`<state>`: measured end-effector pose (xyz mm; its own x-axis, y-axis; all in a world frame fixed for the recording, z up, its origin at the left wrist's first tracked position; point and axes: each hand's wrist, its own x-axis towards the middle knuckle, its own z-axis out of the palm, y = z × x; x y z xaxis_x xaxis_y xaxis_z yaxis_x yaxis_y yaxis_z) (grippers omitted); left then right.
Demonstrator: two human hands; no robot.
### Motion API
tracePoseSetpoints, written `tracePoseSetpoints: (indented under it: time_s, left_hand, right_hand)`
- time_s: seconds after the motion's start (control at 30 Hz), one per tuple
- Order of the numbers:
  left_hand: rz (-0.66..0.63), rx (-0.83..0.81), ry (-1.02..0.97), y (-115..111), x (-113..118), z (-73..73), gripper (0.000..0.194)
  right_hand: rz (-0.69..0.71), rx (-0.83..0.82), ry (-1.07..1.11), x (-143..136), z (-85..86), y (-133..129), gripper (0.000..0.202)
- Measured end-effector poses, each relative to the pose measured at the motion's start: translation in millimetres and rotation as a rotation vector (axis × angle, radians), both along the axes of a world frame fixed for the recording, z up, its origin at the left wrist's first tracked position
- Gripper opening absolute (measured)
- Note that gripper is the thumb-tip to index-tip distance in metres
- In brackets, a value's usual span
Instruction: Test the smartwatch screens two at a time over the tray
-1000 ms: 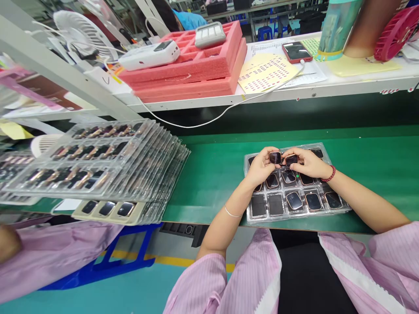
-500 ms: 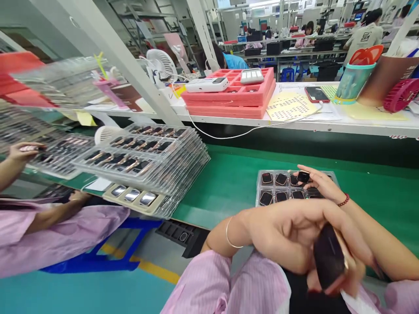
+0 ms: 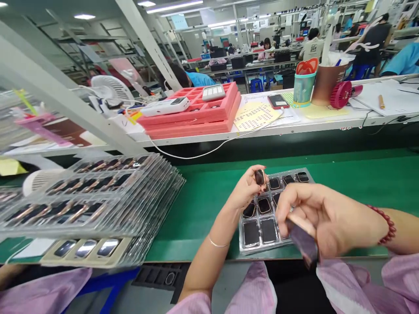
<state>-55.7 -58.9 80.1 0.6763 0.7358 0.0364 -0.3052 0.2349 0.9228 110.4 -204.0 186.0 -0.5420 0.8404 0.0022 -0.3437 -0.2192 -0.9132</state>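
Observation:
My left hand (image 3: pixel 246 191) pinches a small smartwatch body (image 3: pixel 259 177), dark-faced with a rounded-square shape, above the left part of a clear plastic tray (image 3: pixel 258 249). Several dark square watch bodies sit in the tray's compartments. Nearer the camera, my right hand (image 3: pixel 314 218) grips another smartwatch body (image 3: pixel 303 242), with a dark glossy face and gold-coloured side, tilted and slightly blurred. It hides the tray's right part.
On the left rises a tall stack of clear trays (image 3: pixel 157 205) holding watch bodies, beside a beige tray (image 3: pixel 88 253) with several shiny ones. A white shelf (image 3: pixel 203 138) above the green mat (image 3: pixel 203 209) carries red foam trays (image 3: pixel 193 124), a phone (image 3: pixel 278 101) and cups.
My left hand has moved from near the camera out to the tray, still with a watch body. The right hand has drawn back from the tray toward me, holding one. The view has swung right.

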Motion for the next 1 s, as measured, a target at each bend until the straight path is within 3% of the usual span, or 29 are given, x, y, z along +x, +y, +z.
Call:
tracePoseSetpoints:
  time_s: [0.1, 0.17, 0.27, 0.33, 0.4, 0.5, 0.63, 0.73, 0.83, 1.0]
  left_hand:
    - [-0.048, -0.099, 0.140, 14.3, 12.5, -32.0, 0.062]
    - [-0.066, -0.119, 0.165, 15.4, 14.3, -44.4, 0.063]
    - [-0.019, -0.097, 0.154, 13.4, 12.3, -50.7, 0.064]
    - [0.014, -0.084, 0.157, 12.2, 11.1, -51.0, 0.062]
    - [0.061, -0.063, 0.166, 11.3, 10.8, -51.1, 0.052]
    - [0.154, 0.005, 0.177, 9.8, 11.2, -53.2, 0.036]
    - [0.154, 0.053, 0.173, 8.3, 11.6, -58.1, 0.042]
    - [0.131, 0.070, 0.170, 8.0, 11.3, -59.5, 0.047]
    - [0.106, 0.097, 0.153, 8.1, 10.2, -59.4, 0.048]
    - [0.076, 0.122, 0.131, 9.4, 8.3, -64.9, 0.042]
  right_hand:
    - [0.063, -0.019, -0.053, -10.7, 22.0, -17.6, 0.060]
    - [0.071, -0.001, -0.090, -11.4, 31.5, -24.0, 0.061]
    - [0.074, 0.009, -0.116, -9.5, 36.9, -28.2, 0.061]
    - [0.067, -0.005, -0.071, -8.2, 30.4, -24.8, 0.059]
    - [0.029, 0.009, 0.018, -5.0, 14.1, -13.3, 0.055]
    - [-0.100, 0.078, 0.046, 7.5, -24.4, 17.8, 0.046]
    - [-0.353, 0.000, -0.123, 32.2, -81.5, 60.0, 0.048]
    - [-0.430, -0.035, -0.256, 45.4, -112.7, 75.3, 0.047]
    - [-0.459, -0.030, -0.298, 51.5, -129.1, 78.6, 0.047]
    - [-0.438, 0.033, -0.327, 54.7, -141.1, 80.2, 0.039]
